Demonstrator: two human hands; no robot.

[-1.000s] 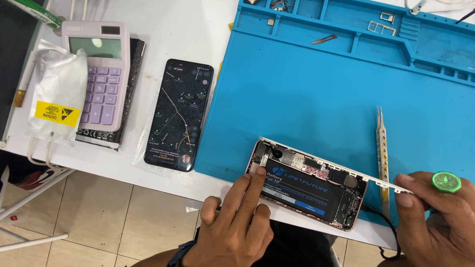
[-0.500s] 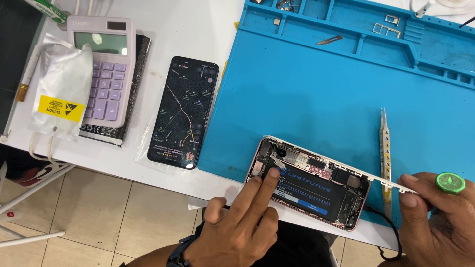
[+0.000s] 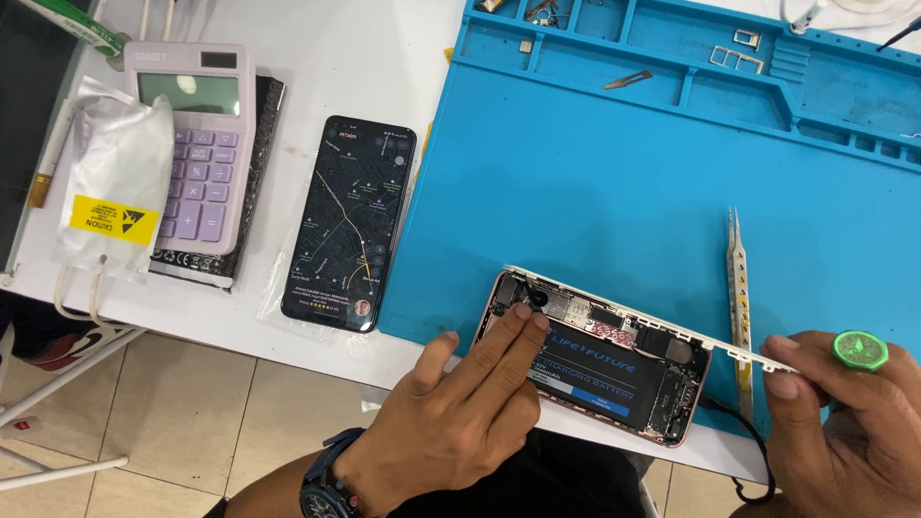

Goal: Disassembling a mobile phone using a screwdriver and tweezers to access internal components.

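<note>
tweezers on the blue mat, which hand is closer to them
Right. The right hand sits just beside the lower end of the tweezers, lifting the screen panel. The left hand presses on the opened phone, farther left.

L hand (image 3: 460,403) on opened phone (image 3: 595,369); R hand (image 3: 844,422) holds screen (image 3: 652,321).

Opened phone (image 3: 614,369) on mat (image 3: 614,192) near edge; tweezers (image 3: 737,288) right; calculator (image 3: 197,144), second phone (image 3: 350,221) left

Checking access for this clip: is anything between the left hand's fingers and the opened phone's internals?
Nothing visible: the left hand fingers already rest on the opened phone, while the right hand holds the lifted screen panel aside.
</note>
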